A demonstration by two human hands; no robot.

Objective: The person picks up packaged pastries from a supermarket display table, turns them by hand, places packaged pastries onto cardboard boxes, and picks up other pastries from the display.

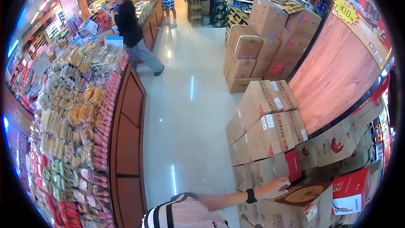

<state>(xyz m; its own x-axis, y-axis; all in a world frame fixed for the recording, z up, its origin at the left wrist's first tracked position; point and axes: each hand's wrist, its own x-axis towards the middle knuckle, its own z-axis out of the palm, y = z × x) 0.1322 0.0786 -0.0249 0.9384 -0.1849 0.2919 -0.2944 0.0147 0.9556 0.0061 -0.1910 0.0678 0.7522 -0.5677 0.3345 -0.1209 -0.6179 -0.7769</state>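
My left hand (273, 188), with a black watch on the wrist, reaches across to the right. It is above an open-topped cardboard box (276, 212) near the box's oval printed panel (304, 193). Its fingers are partly bent and apart, and I see nothing held in them; whether the fingertips touch the cardboard is unclear. Just beyond the fingers stands a red box (292, 164). Right of the open-topped box is a red and white package (350, 192). My right hand is out of view.
Stacked cartons (270, 133) line the right side, with taller stacks (263, 42) behind. On the left, a long counter (128, 143) bears many wrapped snacks. A shiny floor aisle (185, 114) runs between them. One person (128, 21) walks beside the counter; another (167, 0) stands farther back.
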